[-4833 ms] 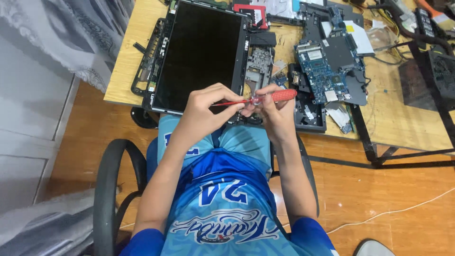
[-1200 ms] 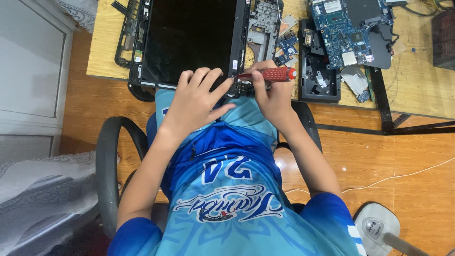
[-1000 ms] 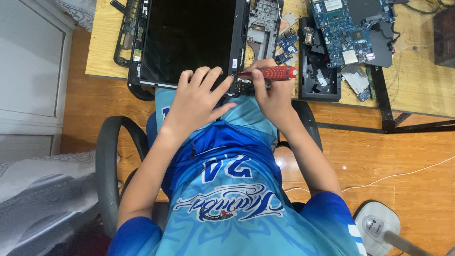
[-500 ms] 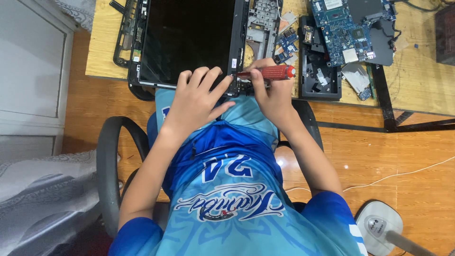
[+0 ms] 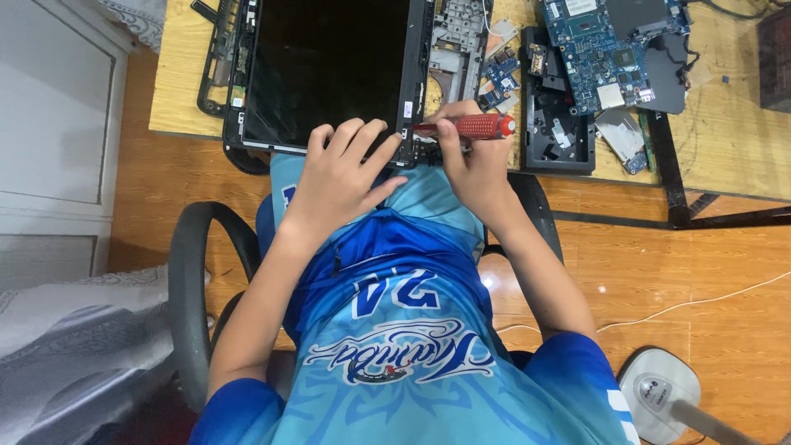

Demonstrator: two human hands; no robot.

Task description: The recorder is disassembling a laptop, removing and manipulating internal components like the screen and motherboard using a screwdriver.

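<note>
Screwdriver (image 5: 465,127), red-handled, lies level in my right fingers (image 5: 471,156), closed around it, tip leftward at laptop frame (image 5: 412,99); left fingers (image 5: 346,165) spread flat, pressing the frame's near edge.

screwdriver (image 5: 465,126) tip: hidden behind hands | laptop screen (image 5: 329,66): top cut off | circuit board (image 5: 606,45): top cut off
</note>
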